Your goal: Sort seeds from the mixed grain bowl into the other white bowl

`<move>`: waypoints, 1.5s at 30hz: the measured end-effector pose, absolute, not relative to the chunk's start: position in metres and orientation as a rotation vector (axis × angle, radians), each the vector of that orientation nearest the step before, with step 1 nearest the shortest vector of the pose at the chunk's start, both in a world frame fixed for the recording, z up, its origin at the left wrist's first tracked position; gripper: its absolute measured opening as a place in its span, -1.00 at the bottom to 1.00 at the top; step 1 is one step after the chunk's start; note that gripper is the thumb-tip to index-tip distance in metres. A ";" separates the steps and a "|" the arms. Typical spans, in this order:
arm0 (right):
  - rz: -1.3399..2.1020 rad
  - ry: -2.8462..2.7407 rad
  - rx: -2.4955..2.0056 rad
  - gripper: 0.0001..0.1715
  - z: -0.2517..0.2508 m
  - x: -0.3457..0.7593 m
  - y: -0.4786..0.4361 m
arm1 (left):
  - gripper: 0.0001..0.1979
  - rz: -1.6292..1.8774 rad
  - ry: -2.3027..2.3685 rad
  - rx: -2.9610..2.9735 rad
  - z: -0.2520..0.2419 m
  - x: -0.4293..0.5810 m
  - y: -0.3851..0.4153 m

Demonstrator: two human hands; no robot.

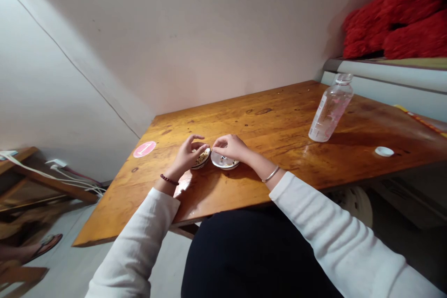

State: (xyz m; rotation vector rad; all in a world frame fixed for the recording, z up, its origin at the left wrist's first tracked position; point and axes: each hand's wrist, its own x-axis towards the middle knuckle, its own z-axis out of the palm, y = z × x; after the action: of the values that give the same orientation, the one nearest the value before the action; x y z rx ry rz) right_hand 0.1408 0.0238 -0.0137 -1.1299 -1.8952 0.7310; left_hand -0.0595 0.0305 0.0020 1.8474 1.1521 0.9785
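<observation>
Grains point(202, 156) in bowl point(200, 166), bits point(229, 164) in dish point(217, 160) — left fingers point(199, 151), right fingers point(221, 150) curled, hold unclear

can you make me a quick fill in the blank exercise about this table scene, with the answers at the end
The right hand is at the right dish, and the left hand is at the ____ dish. The round sticker on the wooden table shows the number ____. The white cap lies to the ____ of the clear bottle. The fluffy thing at upper right is coloured ____.
Missing words: left; 1; right; red.
</observation>
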 end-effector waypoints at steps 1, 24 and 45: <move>0.728 -1.898 -1.132 -0.80 -0.014 0.141 0.024 | -0.48 0.974 1.146 1.841 0.002 -0.059 0.030; 0.683 -1.866 -1.161 -0.80 -0.012 0.141 0.022 | -0.61 0.932 1.256 2.236 0.010 -0.058 0.029; 0.650 -1.834 -1.077 -0.81 -0.010 0.138 0.019 | -0.46 0.954 1.050 1.811 0.007 -0.060 0.028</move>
State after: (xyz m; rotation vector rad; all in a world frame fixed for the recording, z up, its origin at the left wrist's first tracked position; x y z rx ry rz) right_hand 0.1383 0.0187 -0.0095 -1.0768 -1.8335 0.6495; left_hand -0.0603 0.0283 0.0070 1.8113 1.0504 0.9539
